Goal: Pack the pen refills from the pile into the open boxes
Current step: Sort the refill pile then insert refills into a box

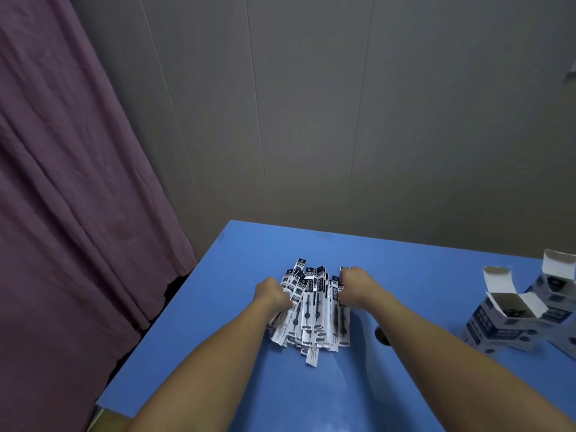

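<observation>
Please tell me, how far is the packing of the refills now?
Nothing looks packed yet. The pile of refills lies on the blue table. The left hand and right hand press its two sides, gathering it. The open boxes wait at the right; whether they hold any refills cannot be seen.

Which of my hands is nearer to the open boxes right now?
Right. The right hand grips the pile of pen refills on the side facing the open boxes; the left hand holds the pile's far side.
</observation>
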A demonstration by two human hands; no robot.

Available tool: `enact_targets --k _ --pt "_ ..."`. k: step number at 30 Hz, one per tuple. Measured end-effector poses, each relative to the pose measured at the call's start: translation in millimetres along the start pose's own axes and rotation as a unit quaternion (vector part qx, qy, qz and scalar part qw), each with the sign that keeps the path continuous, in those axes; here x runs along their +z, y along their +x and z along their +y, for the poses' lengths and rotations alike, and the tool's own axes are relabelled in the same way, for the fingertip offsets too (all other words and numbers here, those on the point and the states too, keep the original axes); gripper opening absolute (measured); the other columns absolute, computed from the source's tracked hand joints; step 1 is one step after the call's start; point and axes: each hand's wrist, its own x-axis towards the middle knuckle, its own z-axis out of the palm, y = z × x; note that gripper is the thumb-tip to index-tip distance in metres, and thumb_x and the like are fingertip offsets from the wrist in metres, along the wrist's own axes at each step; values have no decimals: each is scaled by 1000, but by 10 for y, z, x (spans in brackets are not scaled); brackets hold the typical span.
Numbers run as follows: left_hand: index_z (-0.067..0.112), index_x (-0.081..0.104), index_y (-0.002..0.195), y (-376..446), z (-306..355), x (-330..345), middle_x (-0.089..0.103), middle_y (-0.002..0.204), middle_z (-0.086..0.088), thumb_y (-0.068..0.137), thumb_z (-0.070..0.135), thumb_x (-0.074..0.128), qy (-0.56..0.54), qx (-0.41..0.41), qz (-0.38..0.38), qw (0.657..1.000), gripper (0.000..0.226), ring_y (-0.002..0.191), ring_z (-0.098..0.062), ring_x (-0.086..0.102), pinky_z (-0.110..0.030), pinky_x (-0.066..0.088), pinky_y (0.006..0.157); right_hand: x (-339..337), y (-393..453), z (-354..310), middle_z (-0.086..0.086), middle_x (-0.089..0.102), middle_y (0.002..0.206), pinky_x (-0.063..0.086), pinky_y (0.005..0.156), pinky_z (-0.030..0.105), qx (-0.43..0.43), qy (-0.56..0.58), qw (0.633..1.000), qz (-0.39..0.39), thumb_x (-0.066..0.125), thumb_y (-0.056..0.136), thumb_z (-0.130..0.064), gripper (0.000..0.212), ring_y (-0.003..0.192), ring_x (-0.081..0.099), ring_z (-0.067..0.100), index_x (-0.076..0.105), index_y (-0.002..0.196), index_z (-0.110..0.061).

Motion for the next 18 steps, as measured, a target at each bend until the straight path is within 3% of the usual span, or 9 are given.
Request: enact_targets --k 3,8,10,12,15,18 --pt "5 57 84 0 -10 -82 58 86 -7 81 12 75 -26 -14 2 1000 20 77 -21 57 -26 44 56 -6 11 10 6 46 103 45 77 32 -3 -5 1000 3 48 83 -7 25 92 47 24 52 108 -8" --pt "9 50 74 -4 -26 -145 50 75 -4 83 14 73 -33 -19 5 999 25 66 -17 50 -23 35 47 -11 14 -7 5 43 102 42 74 31 -9 -4 1000 -2 48 84 -6 20 92 47 24 49 104 -10" --pt "9 47 76 -14 -26 -148 49 79 -5 87 13 66 -34 -22 10 999 23 67 -16 48 -25 37 50 -17 14 -23 4 42 102 42 74 31 -9 -3 1000 -3 49 85 -6 21 93 47 23 49 105 -10" --pt "6 50 91 -28 -23 -168 53 95 -9 91 13 58 -39 -15 8 999 11 80 -20 53 -29 43 63 -23 16 -29 4 41 103 42 75 31 -10 -5 1000 -4 49 85 -7 20 93 47 23 48 105 -10" --pt "1 47 130 -57 -14 -245 51 129 -14 94 15 51 -46 -18 -10 999 39 115 -29 55 -36 48 84 -31 16 -32 5 42 104 43 76 32 -11 -8 1000 -4 49 84 -7 27 94 46 24 51 111 -8" --pt "2 47 132 -67 -20 -307 54 129 -13 95 15 49 -60 -17 -17 998 39 114 -29 57 -36 49 81 -18 9 -35 6 44 105 44 76 32 -14 -6 1000 -4 50 84 -8 23 94 47 23 51 107 -9"
